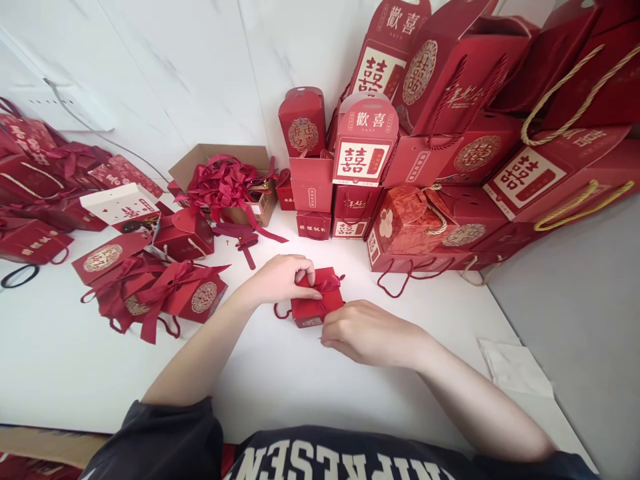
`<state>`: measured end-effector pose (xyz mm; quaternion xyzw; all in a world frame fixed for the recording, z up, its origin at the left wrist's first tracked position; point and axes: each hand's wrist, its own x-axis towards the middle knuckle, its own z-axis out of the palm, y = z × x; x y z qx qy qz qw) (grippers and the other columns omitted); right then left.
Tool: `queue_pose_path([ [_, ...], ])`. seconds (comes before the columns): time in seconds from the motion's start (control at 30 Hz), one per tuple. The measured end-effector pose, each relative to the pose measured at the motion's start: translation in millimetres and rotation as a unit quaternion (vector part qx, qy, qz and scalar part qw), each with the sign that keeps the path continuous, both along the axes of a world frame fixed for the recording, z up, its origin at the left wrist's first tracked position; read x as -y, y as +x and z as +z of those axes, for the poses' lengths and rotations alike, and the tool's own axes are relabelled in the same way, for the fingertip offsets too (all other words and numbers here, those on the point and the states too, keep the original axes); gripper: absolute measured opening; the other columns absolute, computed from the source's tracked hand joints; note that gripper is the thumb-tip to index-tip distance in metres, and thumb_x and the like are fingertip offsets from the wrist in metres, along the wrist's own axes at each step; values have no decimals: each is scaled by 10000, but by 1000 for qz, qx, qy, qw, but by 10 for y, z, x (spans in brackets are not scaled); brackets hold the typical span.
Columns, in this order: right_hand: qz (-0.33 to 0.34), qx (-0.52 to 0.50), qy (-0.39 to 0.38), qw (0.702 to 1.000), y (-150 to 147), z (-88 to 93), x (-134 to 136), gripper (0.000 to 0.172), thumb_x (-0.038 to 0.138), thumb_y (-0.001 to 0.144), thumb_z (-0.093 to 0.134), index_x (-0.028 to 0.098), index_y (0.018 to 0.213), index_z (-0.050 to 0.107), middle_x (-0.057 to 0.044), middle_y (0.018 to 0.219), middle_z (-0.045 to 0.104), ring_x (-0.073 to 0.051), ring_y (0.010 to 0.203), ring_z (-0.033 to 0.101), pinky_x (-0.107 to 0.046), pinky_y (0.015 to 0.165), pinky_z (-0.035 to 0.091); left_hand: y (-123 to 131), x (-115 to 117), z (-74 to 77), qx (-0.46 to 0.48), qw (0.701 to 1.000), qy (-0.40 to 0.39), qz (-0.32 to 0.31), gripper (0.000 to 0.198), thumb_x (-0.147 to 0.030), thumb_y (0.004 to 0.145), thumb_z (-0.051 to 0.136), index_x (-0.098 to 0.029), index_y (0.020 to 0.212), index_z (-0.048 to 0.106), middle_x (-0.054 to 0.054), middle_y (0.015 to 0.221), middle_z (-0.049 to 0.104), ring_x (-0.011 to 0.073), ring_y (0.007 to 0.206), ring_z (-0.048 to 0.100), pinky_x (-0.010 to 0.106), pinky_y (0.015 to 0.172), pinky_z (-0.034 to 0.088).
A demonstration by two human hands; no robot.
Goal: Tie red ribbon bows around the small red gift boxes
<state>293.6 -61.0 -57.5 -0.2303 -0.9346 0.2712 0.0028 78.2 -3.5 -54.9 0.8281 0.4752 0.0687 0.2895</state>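
A small red gift box [306, 308] with a dark red cord handle lies on the white table in front of me. Crimson ribbon [330, 283] forms a bow on its top. My left hand [286, 280] reaches over the box from the left, thumb and fingers closed on the ribbon by the bow. At the near right edge of the box, my right hand [367, 331] is closed in a pinch where a ribbon strand runs down to it. Its fingertips are partly hidden, and a small tip pokes out below them.
An open cardboard box [200, 160] of tangled ribbons stands behind. Ribbon-tied red boxes [204, 297] lie to the left, near a black ring [19, 276]. Red gift boxes [365, 143] are stacked along the back right. White tissue [517, 367] lies by the right edge.
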Motion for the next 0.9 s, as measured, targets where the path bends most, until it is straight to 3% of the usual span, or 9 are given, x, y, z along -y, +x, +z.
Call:
queue_pose_path([
  [0.13, 5, 14, -62, 998, 148, 120, 41, 229, 336, 912, 557, 216, 984, 738, -49, 904, 746, -214, 865, 685, -302, 777, 464, -115, 68, 190, -34, 998, -10, -53, 489, -605, 609, 750, -210, 865, 613, 4, 848, 591, 180, 787, 535, 272, 666, 397],
  [0.27, -71, 28, -55, 996, 331, 281, 59, 269, 354, 913, 550, 216, 1078, 711, -71, 1009, 732, -237, 923, 679, -324, 815, 476, -118, 252, 328, -23, 999, 30, 22, 609, -665, 714, 635, -232, 1137, 565, 71, 1174, 588, 256, 1065, 557, 341, 865, 445],
  [0.4, -143, 33, -8, 989, 458, 373, 28, 308, 320, 940, 500, 222, 1193, 644, -87, 1068, 710, -252, 963, 668, -339, 820, 485, 51, 420, 224, -77, 994, 72, 3, 905, -653, 650, 693, -237, 1396, 393, 125, 1364, 497, 348, 1246, 473, 439, 1017, 382],
  [0.5, -179, 59, 13, 982, 537, 378, 3, 306, 329, 946, 484, 242, 1203, 626, -76, 1040, 710, -257, 926, 675, -353, 773, 503, 171, 469, 107, -115, 990, 82, 11, 849, -525, 690, 693, -216, 1415, 378, 136, 1291, 559, 349, 1178, 536, 457, 998, 401],
  [0.57, -197, 70, 20, 978, 584, 366, -4, 305, 335, 943, 484, 256, 1206, 618, -64, 1032, 709, -256, 914, 679, -362, 760, 515, 191, 472, 108, -116, 989, 88, 26, 811, -477, 685, 692, -207, 1396, 410, 133, 1257, 583, 334, 1125, 574, 432, 942, 452],
  [0.67, -209, 66, 33, 975, 639, 342, -1, 316, 336, 940, 485, 256, 1221, 604, -64, 1083, 702, -255, 945, 680, -375, 791, 527, 67, 465, 296, -104, 987, 105, 60, 807, -479, 656, 710, -248, 1381, 441, 99, 1292, 578, 311, 1120, 589, 395, 891, 498],
  [0.73, -210, 62, 39, 975, 663, 327, 3, 314, 338, 941, 481, 251, 1217, 602, -66, 1121, 695, -257, 976, 677, -381, 809, 531, -150, 471, 513, -88, 977, 139, 134, 844, -518, 647, 725, -292, 1400, 419, 65, 1330, 564, 294, 1143, 585, 381, 913, 502],
  [0.8, -210, 59, 45, 975, 678, 307, 3, 312, 338, 944, 474, 245, 1213, 601, -67, 1149, 689, -257, 1003, 673, -388, 823, 533, -485, 502, 737, -72, 934, 229, 265, 886, -560, 667, 714, -288, 1435, 366, 54, 1388, 522, 285, 1207, 544, 397, 997, 466],
  [0.9, -211, 53, 57, 974, 693, 258, -12, 323, 344, 949, 462, 231, 1223, 592, -72, 1175, 682, -259, 1022, 670, -399, 837, 534, -1185, 617, 960, -78, 803, 368, 463, 880, -588, 709, 661, -222, 1437, 328, 98, 1399, 472, 325, 1257, 481, 501, 1074, 382],
])
